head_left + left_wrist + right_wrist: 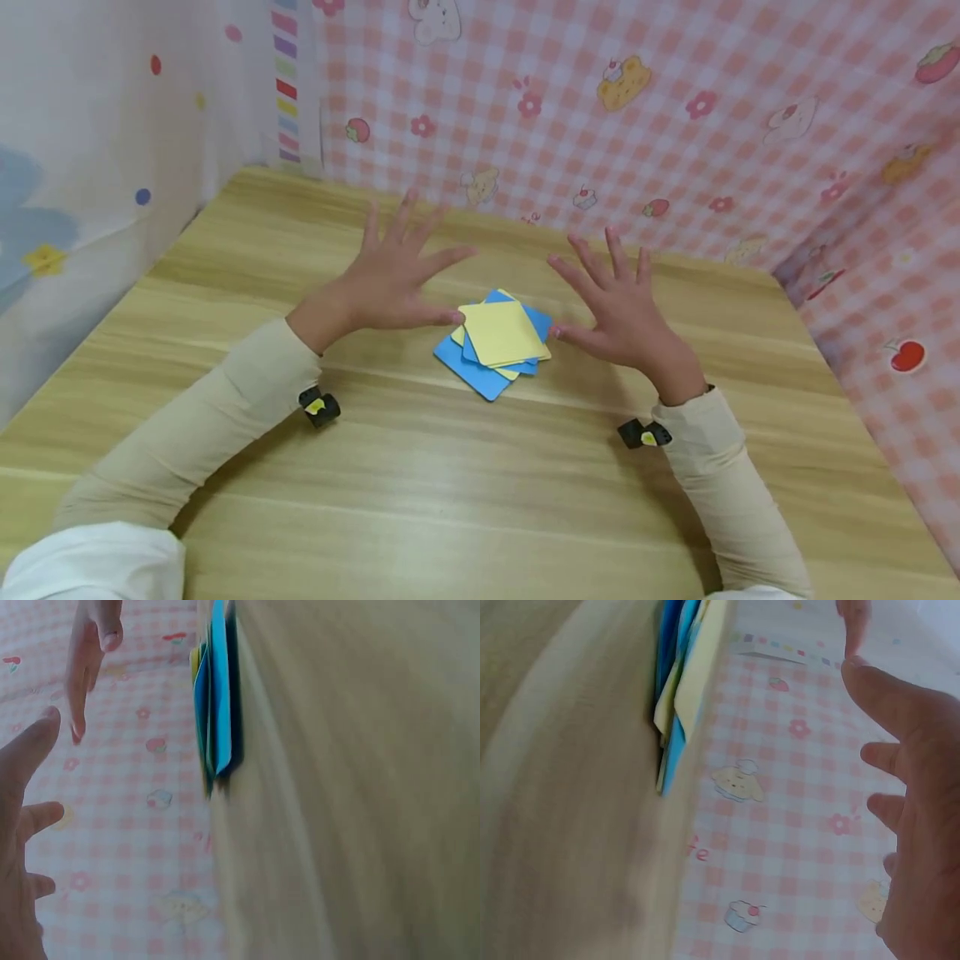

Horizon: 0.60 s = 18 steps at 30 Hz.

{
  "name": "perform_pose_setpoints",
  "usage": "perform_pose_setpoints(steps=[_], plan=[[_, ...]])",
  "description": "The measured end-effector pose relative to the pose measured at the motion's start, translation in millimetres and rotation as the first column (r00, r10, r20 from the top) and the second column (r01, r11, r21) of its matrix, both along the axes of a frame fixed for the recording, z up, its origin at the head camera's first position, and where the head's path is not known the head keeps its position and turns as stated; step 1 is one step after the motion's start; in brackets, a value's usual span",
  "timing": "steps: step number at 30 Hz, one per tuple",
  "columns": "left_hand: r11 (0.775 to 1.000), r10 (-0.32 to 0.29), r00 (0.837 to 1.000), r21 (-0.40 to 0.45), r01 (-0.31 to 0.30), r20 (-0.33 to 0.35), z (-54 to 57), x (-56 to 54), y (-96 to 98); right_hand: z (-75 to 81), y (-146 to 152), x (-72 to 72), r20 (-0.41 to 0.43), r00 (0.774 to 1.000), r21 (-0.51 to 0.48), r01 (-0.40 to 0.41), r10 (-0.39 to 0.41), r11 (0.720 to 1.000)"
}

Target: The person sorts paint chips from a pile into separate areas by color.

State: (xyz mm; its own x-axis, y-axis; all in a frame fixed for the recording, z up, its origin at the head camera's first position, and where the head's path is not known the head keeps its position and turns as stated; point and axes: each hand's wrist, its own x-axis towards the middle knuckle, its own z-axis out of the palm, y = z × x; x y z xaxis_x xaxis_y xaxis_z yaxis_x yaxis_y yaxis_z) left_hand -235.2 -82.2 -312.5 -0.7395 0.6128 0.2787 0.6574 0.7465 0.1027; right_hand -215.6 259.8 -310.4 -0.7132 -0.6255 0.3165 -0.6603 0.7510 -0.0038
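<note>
checked backdrop point(480, 83) rises behind a wooden table point(435, 500), with skewed, stacked cards point(501, 333) near its middle. the left hand point(384, 283) is to their left and the right hand point(624, 318) to their right, each with fingers spread, holding nothing. the cards look light, thin, fairly stiff and apt to slide, so opposite edges seem the best place to pinch.

From above, the head view faces forward-down at the cards point(502, 333); wrist views, low, tipped sideways and nearer, share the cards, facing the wall point(480, 92) behind.
</note>
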Motion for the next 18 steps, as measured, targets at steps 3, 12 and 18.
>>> perform_pose_setpoints(steps=[3,12,18], plan=[[1.000,-0.009,0.991,0.000,0.009,0.136,-3.1,-0.3,11.9,-1.8,-3.2,-5.3,0.065,0.997,0.003,-0.043,0.043,0.999],[0.999,-0.037,0.905,-0.010,0.046,0.424,-23.5,5.3,48.2,-25.8,-13.0,-18.2,0.379,0.920,-0.027,-0.099,0.102,0.995],[0.993,0.019,0.870,-0.111,0.041,0.493,-21.0,7.5,57.0,-31.1,-19.2,-26.4,0.532,0.843,-0.014,-0.081,0.076,0.997]])
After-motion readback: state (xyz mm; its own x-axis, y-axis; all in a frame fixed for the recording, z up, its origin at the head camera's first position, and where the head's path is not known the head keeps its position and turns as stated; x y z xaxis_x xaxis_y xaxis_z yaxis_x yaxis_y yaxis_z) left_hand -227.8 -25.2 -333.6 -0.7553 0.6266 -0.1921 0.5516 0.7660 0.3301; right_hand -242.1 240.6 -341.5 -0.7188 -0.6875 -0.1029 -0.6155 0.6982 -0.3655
